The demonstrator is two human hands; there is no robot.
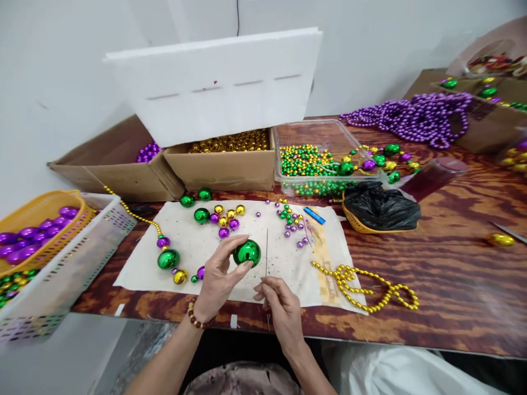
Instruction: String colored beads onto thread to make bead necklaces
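Note:
Between the thumb and fingers of my left hand (218,277) is a large shiny green ball bead (248,252), held above the white cloth (140,263). Just right of it, my right hand (283,308) pinches a long thin needle (267,249) that points upward, apart from the ball. A part-strung strand with a large green bead (168,259) and a gold bead (180,277) lies left of my left hand. Loose green, gold and purple balls (223,221) sit beyond my hands. Smaller beads (293,222) are scattered to their right.
A gold bead strand (370,304) and a blue object (314,215) lie to the right. Behind stand cardboard boxes (222,169), a white foam board (222,82) and a clear bead tray (317,178). Baskets (78,263) are at left; a black bag (381,206) sits at right.

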